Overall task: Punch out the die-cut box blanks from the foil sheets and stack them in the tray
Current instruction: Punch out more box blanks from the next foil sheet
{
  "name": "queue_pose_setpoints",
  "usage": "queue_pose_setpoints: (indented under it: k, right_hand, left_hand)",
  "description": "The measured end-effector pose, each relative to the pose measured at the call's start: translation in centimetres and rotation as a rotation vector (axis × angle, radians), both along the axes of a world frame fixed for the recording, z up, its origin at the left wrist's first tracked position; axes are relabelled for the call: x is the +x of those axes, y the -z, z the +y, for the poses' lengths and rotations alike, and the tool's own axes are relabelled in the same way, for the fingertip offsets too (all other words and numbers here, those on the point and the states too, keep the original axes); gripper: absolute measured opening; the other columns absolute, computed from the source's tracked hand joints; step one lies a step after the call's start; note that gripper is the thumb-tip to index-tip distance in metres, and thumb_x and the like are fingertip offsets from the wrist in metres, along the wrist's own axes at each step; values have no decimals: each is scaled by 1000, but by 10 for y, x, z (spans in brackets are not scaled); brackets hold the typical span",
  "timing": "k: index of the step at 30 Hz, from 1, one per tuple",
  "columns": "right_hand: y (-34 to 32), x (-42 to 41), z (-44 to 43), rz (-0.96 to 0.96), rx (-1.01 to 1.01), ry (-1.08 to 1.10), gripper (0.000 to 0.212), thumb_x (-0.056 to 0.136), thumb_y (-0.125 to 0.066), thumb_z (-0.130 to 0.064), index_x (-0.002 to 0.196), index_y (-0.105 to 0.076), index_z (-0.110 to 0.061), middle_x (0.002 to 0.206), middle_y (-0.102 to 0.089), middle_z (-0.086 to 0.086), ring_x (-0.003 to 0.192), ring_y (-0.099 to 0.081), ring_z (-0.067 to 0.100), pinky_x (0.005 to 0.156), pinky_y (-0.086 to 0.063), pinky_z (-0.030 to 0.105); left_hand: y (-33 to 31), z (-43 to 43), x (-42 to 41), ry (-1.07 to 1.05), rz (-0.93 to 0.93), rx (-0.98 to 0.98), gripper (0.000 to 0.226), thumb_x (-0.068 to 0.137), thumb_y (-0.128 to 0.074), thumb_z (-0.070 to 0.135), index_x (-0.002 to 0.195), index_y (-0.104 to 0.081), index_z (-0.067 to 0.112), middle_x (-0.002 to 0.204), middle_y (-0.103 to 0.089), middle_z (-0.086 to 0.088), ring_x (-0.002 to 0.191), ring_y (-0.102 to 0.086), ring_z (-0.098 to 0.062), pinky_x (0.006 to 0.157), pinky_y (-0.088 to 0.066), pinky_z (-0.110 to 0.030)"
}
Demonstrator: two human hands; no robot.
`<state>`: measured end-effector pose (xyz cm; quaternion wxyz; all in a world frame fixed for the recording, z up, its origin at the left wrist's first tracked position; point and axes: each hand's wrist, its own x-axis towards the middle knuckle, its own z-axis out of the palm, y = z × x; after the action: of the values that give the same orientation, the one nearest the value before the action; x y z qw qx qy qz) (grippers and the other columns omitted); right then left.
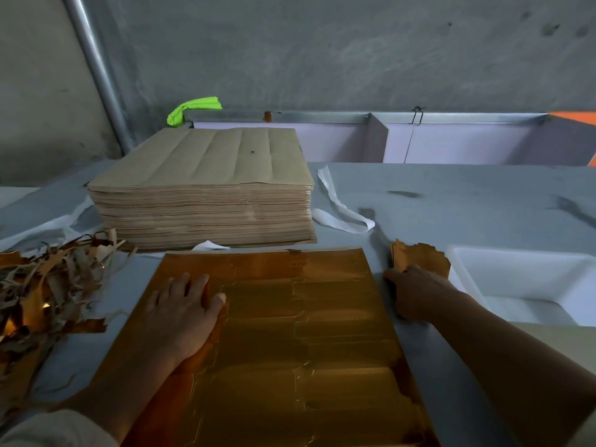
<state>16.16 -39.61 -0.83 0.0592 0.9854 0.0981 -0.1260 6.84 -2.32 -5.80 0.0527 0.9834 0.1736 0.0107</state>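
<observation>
My left hand [183, 312] lies flat on the gold foil sheet [322, 333]. My right hand [416, 293] grips a bundle of punched blanks [422, 258] beside the white tray [516, 254].

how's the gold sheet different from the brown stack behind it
The gold sheet lies thin and shiny, with die-cut outlines showing; the stack is a thick pile, matte brown, with only faint creases on top. The left hand presses flat on the gold sheet; nothing touches the stack. Both are rectangular and lie flat on the grey table.
</observation>
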Motion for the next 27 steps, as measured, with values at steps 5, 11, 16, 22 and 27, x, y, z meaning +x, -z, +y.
queue_pose_setpoints:
  k: [5,11,16,22,27]
  right_hand:
    - [1,1,0,8,10,2,59,89,-64,-30,142,-39,-30,125,-51,13,110,-58,32,88,-53,39]
    - [0,2,2,-8,20,6,67,92,-61,-36,149,-25,-37,140,-39,13,124,-48,37,98,-48,43]
    - [-1,1,2,-7,42,19,67,92,-61,-38,150,-26,-36,143,-37,13,126,-47,37,100,-48,43]
    - [-1,1,2,-5,50,31,69,90,-64,-36,149,-28,-35,142,-39,12,126,-47,37,97,-47,42]
    - [-2,2,1,-5,61,36,68,89,-64,-33,148,-29,-35,141,-39,10,125,-47,36,97,-47,41]
  left_hand:
    - [-1,0,-2,7,11,-11,73,94,-13,71,157,-10,34,165,-12,-4,152,-6,-26,122,-9,-48]
    - [3,2,0,-2,-9,-13,73,93,-12,72,156,-12,34,165,-14,-3,152,-7,-25,122,-10,-49]
    - [4,4,1,-3,-10,-11,74,92,-11,73,156,-12,35,165,-14,-3,152,-8,-25,122,-10,-49]
    - [3,2,0,1,-21,-14,73,93,-13,72,156,-13,35,165,-15,-3,152,-10,-26,122,-10,-48]
    - [4,3,1,4,-6,-3,75,91,-10,73,156,-11,35,165,-14,-3,152,-9,-26,121,-10,-48]
